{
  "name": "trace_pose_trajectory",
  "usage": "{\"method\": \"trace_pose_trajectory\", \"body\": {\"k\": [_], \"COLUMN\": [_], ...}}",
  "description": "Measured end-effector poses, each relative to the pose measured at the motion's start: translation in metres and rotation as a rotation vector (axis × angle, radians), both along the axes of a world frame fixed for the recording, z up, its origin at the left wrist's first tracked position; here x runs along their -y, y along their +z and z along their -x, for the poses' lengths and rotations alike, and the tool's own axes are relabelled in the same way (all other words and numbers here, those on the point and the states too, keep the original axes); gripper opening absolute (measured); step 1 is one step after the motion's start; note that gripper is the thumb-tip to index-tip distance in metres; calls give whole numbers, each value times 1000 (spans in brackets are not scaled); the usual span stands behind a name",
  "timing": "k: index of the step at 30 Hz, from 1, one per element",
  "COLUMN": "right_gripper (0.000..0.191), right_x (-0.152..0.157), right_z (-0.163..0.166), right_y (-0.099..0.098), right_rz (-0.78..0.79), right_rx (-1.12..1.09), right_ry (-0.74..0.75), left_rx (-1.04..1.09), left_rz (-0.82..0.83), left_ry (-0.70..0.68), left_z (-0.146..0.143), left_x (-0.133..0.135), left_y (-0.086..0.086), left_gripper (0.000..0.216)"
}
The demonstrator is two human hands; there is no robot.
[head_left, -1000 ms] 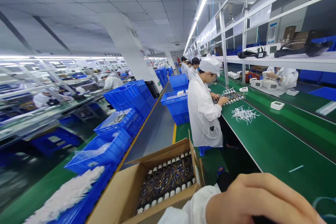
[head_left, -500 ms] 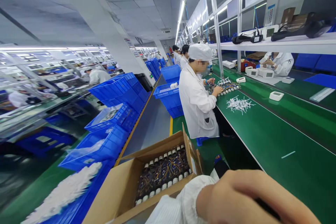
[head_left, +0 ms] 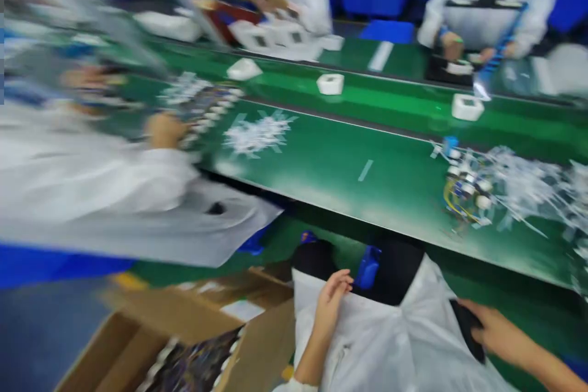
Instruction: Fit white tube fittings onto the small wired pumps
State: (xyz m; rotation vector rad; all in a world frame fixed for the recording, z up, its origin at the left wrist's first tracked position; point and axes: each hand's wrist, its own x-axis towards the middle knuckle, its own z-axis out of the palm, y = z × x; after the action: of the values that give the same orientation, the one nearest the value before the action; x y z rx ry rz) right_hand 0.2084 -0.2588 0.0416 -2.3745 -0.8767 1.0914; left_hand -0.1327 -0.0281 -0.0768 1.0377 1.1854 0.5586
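Note:
My left hand hovers over my lap beside the white coat, fingers loosely curved, with nothing visible in it. Low on the right, my right hand has its thumb and fingers around the edge of a smooth black thing at the coat's side. Blur hides what that thing is, and some of the fingers are behind it. Near my left forearm stands an open cardboard box holding wired parts with white ends.
A green workbench runs across in front, bearing a pile of white strips, a single strip, wired parts and tangled strips. White housings stand farther back. A co-worker's sleeve is close on the left.
The view has swung right and down, from the aisle to the bench and my lap. One large blurred hand was near the camera; now both hands show lower down.

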Motion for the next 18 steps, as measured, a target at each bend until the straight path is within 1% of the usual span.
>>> {"method": "trace_pose_trajectory", "body": {"k": [1,2,3,5,8,10,12,14,18], "right_gripper": [58,76,86,96,100,99,98,96,95], "right_x": [11,20,26,35,45,53,60,67,75], "right_z": [-5,-11,-18,-30,-42,-49,-56,-61,-64], "right_y": [-2,-4,-5,-3,6,13,18,19,16], "right_rz": [178,244,277,271,219,205,204,220,250], "right_rx": [-154,-229,-261,-268,-256,-292,-354,-432,-598], "right_ry": [108,184,229,311,368,366,328,261,100], "left_rx": [-33,-60,-76,-80,-76,-77,-75,-69,-67], "left_rz": [45,81,108,146,165,173,191,219,244], "left_ry": [-24,-36,-42,-63,-75,-62,-45,-42,-61], "left_z": [4,8,12,18,28,32,33,32,31], "left_x": [1,1,-1,-8,-22,-32,-40,-44,-44], "left_y": [-16,-30,-40,-56,-67,-70,-73,-74,-74], "left_gripper": [58,62,65,67,65,64,64,65,66]}}
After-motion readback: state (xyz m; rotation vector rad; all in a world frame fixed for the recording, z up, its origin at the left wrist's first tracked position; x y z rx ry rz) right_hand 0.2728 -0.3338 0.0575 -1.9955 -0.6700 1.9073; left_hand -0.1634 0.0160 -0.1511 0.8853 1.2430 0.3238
